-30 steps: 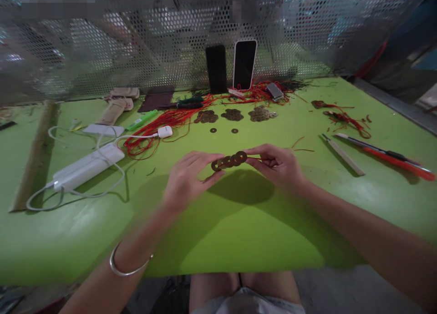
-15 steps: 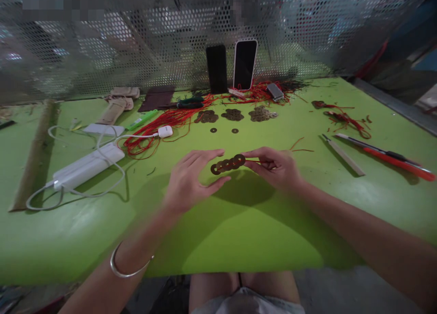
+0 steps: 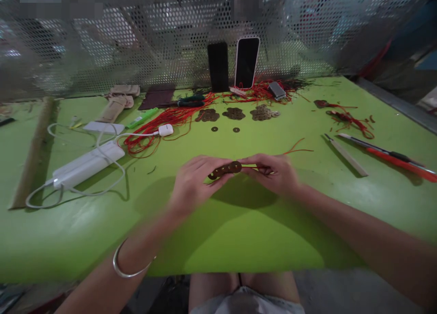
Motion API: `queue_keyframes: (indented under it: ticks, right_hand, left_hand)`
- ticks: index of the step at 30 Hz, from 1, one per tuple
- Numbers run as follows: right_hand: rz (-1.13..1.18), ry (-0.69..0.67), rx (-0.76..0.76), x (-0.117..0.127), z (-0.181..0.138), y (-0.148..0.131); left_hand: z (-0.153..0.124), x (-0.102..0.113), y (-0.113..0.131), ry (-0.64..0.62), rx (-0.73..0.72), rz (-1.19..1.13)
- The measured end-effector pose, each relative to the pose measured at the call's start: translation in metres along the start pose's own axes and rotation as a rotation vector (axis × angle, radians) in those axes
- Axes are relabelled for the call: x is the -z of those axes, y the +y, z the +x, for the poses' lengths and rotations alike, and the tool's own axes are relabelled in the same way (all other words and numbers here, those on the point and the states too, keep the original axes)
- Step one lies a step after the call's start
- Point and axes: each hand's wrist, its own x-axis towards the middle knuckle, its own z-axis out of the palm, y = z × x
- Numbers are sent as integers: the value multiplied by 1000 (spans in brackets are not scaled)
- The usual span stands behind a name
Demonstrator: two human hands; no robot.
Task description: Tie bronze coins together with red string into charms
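**Grip.** You hold a row of coins (image 3: 225,169) between both hands, just above the middle of the green table (image 3: 239,241). The coins are flat, round discs of dull brown metal, each with a hole at its centre. They overlap like scales in a slightly slanted line. Your left hand (image 3: 195,181) pinches the left end of the row, thumb beneath and fingertips closed over the top. Your right hand (image 3: 273,173) is pressed shut at the right end, where a short length of thin red cord (image 3: 249,167) runs from the coins into the fingers.

**Pose.** Both hands are palm down with fingers curled toward each other. Your forearms converge from the near edge, and the left one wears a smooth silver bracelet (image 3: 127,268). Blur softens the fingers, so the contact of each fingertip cannot be told.

**Surroundings.**
- Beyond the hands lie two loose coins (image 3: 214,129) and then three heaps of coins (image 3: 234,113).
- To the left, a tangled red bundle (image 3: 160,122) lies beside a white power bank (image 3: 85,164) with a looped cable (image 3: 112,182).
- To the right lie a pale flat strip (image 3: 346,154) and a red-handled cutter (image 3: 392,157).
- At the back, two phones (image 3: 246,63) stand upright against a perforated metal screen (image 3: 153,45).
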Motion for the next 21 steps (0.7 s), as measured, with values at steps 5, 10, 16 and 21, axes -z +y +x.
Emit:
queue_keyframes:
  ticks: [5,10,16,21]
  right_hand:
    - [4,0,21,0,0,-1]
    - [19,-4,15,1,0,0]
    - [43,2,-16,2,0,3]
    - [85,24,-55,1,-1,6]
  left_hand:
    - [0,0,0,-8,0,-4]
    - [0,0,-1,6,-6,4]
    - [0,4,-5,17,33,31]
    - [0,6,-8,21,-28,45]
